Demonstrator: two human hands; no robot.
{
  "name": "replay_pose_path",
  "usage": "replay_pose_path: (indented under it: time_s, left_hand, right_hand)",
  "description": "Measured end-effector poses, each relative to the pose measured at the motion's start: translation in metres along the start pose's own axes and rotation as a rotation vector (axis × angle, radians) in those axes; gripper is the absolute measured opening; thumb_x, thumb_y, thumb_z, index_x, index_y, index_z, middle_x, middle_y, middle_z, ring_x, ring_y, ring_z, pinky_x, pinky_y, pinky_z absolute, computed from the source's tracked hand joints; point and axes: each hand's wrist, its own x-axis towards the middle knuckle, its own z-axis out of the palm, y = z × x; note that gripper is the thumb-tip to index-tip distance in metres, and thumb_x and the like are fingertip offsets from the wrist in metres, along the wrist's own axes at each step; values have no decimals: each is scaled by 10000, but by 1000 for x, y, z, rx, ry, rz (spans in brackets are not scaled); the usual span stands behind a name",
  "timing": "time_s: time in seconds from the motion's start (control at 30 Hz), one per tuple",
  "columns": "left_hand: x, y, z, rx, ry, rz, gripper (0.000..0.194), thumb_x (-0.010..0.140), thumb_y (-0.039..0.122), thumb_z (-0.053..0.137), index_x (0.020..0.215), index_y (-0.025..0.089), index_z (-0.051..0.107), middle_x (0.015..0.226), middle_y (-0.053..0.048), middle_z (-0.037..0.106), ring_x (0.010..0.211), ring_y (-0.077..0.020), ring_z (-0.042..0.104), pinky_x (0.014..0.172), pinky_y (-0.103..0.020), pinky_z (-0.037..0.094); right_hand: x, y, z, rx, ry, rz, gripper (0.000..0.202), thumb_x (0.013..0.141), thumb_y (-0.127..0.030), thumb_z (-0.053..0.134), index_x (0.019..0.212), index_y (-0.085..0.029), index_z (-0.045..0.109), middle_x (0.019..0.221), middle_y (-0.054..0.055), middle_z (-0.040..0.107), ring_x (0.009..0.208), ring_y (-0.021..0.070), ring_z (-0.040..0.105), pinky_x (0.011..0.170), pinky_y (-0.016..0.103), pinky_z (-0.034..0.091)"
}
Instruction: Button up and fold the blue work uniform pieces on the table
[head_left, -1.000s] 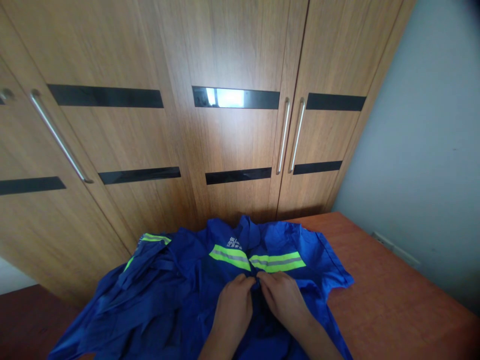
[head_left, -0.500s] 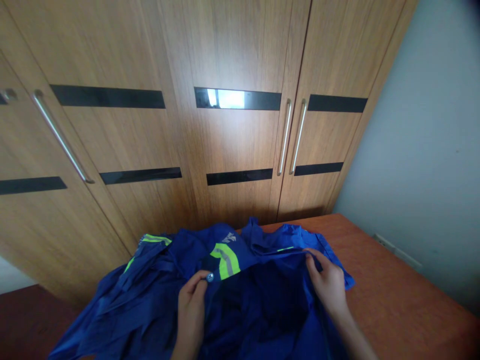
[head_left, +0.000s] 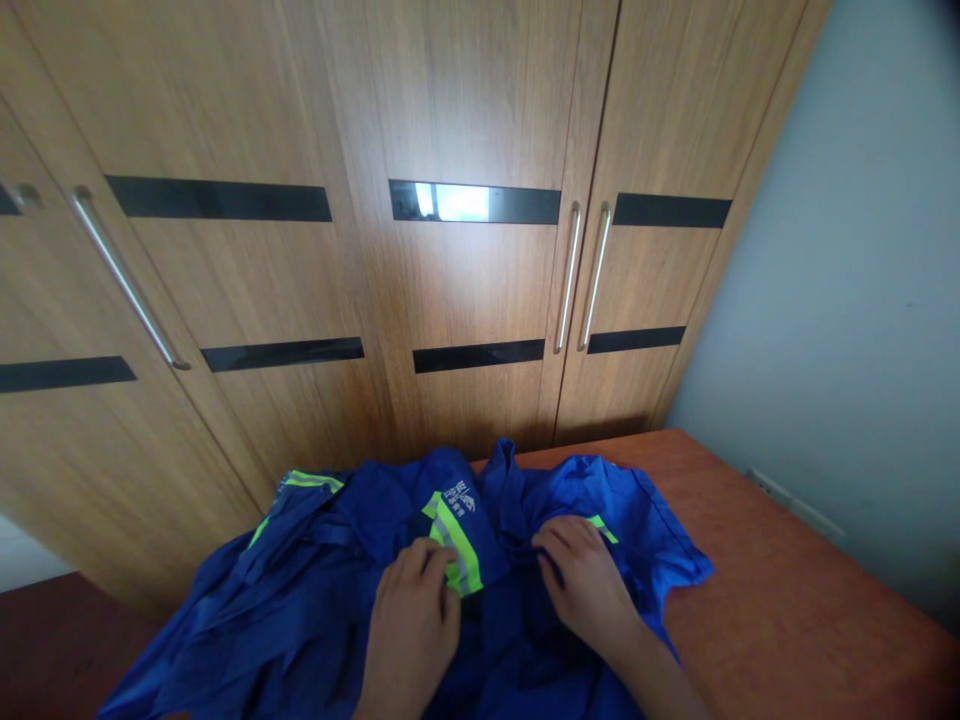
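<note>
Blue cloth work jacket [head_left: 495, 610] with yellow-green and grey reflective bands lay spread on the reddish-brown wood-look desk [head_left: 757, 580], collar [head_left: 504, 495] end toward the wardrobe, front rumpled. Both bare hands were on its front, a bit apart, backs up, fingers bent.

Left hand [head_left: 412, 612]: fingers curled over the front panel, at the lower part of the slanted reflective band [head_left: 466, 558]; partly closed, could not tell if cloth was pinched. Right hand [head_left: 583, 575]: fingers bent down onto the other front panel, below the collar and beside the small visible piece of the second reflective band [head_left: 604, 529]; fingertips at dark folds, grip could not be told.

White printed logo [head_left: 460, 497] sat on the chest just above the slanted band. Short sleeve end of the jacket stuck out flat on the right of the view. Left of the view: bunched dark-blue cloth [head_left: 262, 600] with yellow-green strips near its top; could not tell if same garment.

Behind: brown wood-grain wardrobe [head_left: 480, 280], black glossy strips, long silver bar handles [head_left: 594, 277]. Plain grey-blue wall [head_left: 862, 300] on the right, beside the desk.
</note>
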Motion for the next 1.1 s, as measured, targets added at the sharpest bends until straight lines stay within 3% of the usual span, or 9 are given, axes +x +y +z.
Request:
replay_pose_path:
  time_s: [0.1,0.23,0.47,0.63,0.83,0.97,1.1]
  left_hand:
    - [6,20,4,-135,-20,96,303,813,62,388,973,218,592,1040,-52,586,979,-203,566,915,-368,426]
    - [15,37,25,-242,-77,146,300,813,58,400,971,228,591,1040,-40,601,1003,-193,566,938,-355,430]
    - [27,39,54,-216,-77,45,261,840,156,481,1086,214,543,1103,-59,583,992,-215,596,871,-345,480]
    - [32,39,55,-158,-78,48,276,898,130,385,1075,229,573,1019,-46,627,950,-196,627,849,-309,484]
    - [34,34,53,-160,-104,79,359,886,70,351,1071,223,617,948,-52,631,881,-176,629,796,-272,480]
    - [36,33,49,-239,-104,114,371,885,59,327,1014,221,635,899,-44,618,858,-163,615,783,-259,469]
    - [37,31,48,-222,-130,122,382,860,31,321,955,216,641,866,-41,616,831,-164,610,765,-260,459]
  right_hand:
    - [4,-15,17,-7,-79,-51,196,798,-116,581,940,-237,638,950,29,651,970,220,566,970,404,360]
    - [8,-10,37,-71,-131,-4,194,820,-74,523,824,-219,652,817,23,659,885,211,603,1022,468,287]
    - [12,1,36,238,33,121,186,847,-112,523,860,-223,671,846,17,690,847,188,626,880,348,401]
    - [11,-6,29,284,54,97,185,818,-96,538,827,-220,675,795,5,673,795,180,616,803,313,420]
    - [12,-10,26,164,71,57,205,806,-77,545,852,-228,675,794,4,666,792,180,606,780,305,411]
    - [11,-8,32,35,101,44,227,849,-99,523,934,-241,678,788,9,668,766,189,606,766,321,411]
    - [8,-8,34,5,79,7,362,852,-65,483,1145,-230,619,878,35,680,805,199,611,784,326,427]
